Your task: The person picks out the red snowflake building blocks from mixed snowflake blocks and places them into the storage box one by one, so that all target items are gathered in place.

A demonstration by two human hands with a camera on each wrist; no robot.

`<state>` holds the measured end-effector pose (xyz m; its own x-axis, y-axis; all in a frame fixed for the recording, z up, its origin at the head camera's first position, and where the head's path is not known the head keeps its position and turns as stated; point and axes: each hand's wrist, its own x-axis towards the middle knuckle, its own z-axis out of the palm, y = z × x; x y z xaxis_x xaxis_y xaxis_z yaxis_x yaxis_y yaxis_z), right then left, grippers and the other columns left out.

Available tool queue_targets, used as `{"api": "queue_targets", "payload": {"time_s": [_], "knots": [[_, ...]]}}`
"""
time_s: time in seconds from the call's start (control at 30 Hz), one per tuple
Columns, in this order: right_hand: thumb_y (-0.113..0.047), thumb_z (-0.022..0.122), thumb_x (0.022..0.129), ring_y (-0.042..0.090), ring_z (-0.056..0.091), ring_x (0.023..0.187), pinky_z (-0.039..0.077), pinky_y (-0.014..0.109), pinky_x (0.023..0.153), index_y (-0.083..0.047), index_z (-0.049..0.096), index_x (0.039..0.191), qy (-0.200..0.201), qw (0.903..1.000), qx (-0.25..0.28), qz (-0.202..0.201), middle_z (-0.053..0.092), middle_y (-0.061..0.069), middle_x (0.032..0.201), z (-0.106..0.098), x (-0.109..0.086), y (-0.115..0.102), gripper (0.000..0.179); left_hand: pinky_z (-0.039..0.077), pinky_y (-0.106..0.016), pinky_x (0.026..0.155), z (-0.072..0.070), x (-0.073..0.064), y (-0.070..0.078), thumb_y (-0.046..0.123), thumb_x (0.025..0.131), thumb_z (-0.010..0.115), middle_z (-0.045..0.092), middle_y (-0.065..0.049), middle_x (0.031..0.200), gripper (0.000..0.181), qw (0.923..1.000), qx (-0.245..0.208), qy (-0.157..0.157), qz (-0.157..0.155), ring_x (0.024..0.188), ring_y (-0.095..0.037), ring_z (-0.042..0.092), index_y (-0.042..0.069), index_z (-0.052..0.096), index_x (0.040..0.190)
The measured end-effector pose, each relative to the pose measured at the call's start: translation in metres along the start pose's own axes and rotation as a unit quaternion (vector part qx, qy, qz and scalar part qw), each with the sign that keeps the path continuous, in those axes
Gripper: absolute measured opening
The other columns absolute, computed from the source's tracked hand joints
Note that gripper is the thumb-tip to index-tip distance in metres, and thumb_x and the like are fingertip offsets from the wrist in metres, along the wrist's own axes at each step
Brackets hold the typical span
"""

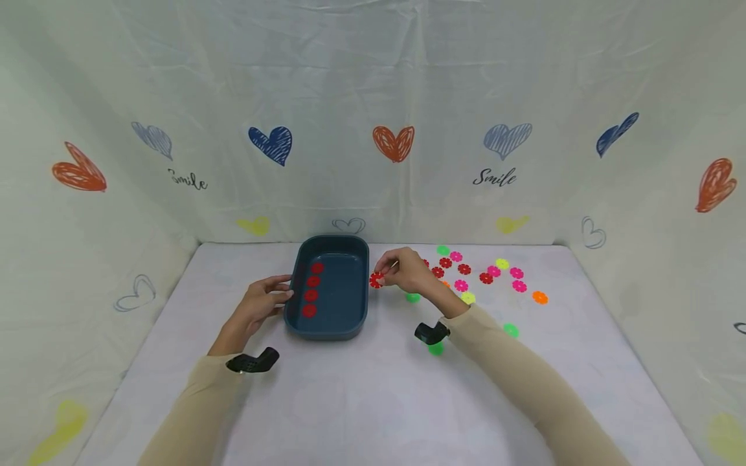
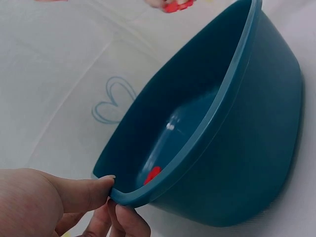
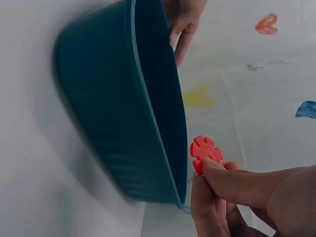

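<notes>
A dark teal plastic basin (image 1: 340, 335) stands on the table, with several red notched discs (image 1: 311, 296) in a column along its left side. My left hand (image 1: 259, 304) pinches the basin's left rim between thumb and fingers, as the left wrist view shows up close. Just beyond the right rim, my right hand (image 1: 406, 270) pinches a red flower-shaped notched disc (image 3: 205, 152) by its edge between thumb and forefinger. That disc is held up beside the basin, apart from it. In the left wrist view, the basin wall hides most of the discs inside.
Right of the basin lie scattered discs: dark red (image 1: 486, 278), pink (image 1: 519, 285), yellow (image 1: 502, 264), orange (image 1: 540, 298) and green (image 1: 510, 330). The right forearm passes over part of this spread. A white curtain (image 1: 326, 84) printed with hearts hangs behind the table.
</notes>
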<state>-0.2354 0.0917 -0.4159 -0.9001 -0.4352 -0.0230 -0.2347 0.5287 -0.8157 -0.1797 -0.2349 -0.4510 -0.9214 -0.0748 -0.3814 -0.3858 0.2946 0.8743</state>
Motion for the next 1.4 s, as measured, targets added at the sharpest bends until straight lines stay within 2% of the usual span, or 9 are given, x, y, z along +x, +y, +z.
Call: {"api": "queue_targets", "payload": {"time_s": [0.27,0.43,0.7,0.9,1.1,1.4], "knots": [[0.008,0.082,0.086,0.019,0.065,0.079,0.056,0.026,0.074,0.002,0.076,0.098,-0.028,0.9996,-0.003,-0.005,0.070,0.011,0.091,0.016,0.015,-0.018,0.014,0.054,-0.025,0.078,0.000,0.001,0.002,0.004,0.106,0.061,0.051,-0.021,0.140,0.054,1.0000,-0.005,-0.001,0.000,0.106,-0.022,0.059,0.002,0.046,0.158],[0.009,0.082,0.086,0.017,0.066,0.078,0.055,0.025,0.073,0.002,0.076,0.099,-0.049,0.9985,-0.013,-0.022,0.072,0.011,0.090,0.026,0.024,-0.027,0.016,0.054,-0.024,0.079,0.000,0.001,0.002,0.003,0.106,0.061,0.051,-0.021,0.141,0.054,1.0000,-0.006,-0.003,0.001,0.107,-0.023,0.059,0.002,0.046,0.158],[0.010,0.081,0.085,0.013,0.064,0.074,0.054,0.022,0.069,0.002,0.078,0.098,-0.092,0.9939,-0.036,-0.050,0.072,0.009,0.086,0.043,0.037,-0.041,0.016,0.055,-0.024,0.077,-0.001,0.001,0.000,0.002,0.105,0.061,0.051,-0.021,0.139,0.054,0.9999,-0.011,-0.005,0.008,0.103,-0.020,0.060,0.000,0.046,0.157],[0.011,0.083,0.083,0.013,0.066,0.074,0.055,0.022,0.070,0.001,0.078,0.096,-0.121,0.9903,-0.046,-0.049,0.073,0.009,0.085,0.057,0.045,-0.054,0.017,0.054,-0.024,0.075,-0.001,0.001,0.000,0.002,0.105,0.063,0.053,-0.021,0.137,0.054,0.9999,-0.012,0.001,0.007,0.101,-0.019,0.061,-0.001,0.047,0.157],[0.008,0.085,0.084,0.012,0.067,0.076,0.054,0.022,0.070,-0.001,0.079,0.097,-0.155,0.9847,-0.061,-0.049,0.075,0.008,0.087,0.072,0.056,-0.057,0.017,0.055,-0.023,0.076,-0.001,0.002,-0.001,0.002,0.105,0.062,0.053,-0.022,0.137,0.054,0.9999,-0.011,-0.001,0.007,0.104,-0.021,0.061,-0.001,0.047,0.156],[0.006,0.086,0.084,0.010,0.059,0.074,0.048,0.019,0.068,-0.001,0.079,0.097,-0.192,0.9765,-0.085,-0.051,0.068,0.003,0.082,0.088,0.069,-0.061,0.016,0.054,-0.023,0.076,0.000,0.002,-0.001,0.003,0.105,0.062,0.053,-0.022,0.138,0.053,0.9999,-0.009,0.000,0.005,0.108,-0.023,0.060,0.000,0.048,0.156]]}}
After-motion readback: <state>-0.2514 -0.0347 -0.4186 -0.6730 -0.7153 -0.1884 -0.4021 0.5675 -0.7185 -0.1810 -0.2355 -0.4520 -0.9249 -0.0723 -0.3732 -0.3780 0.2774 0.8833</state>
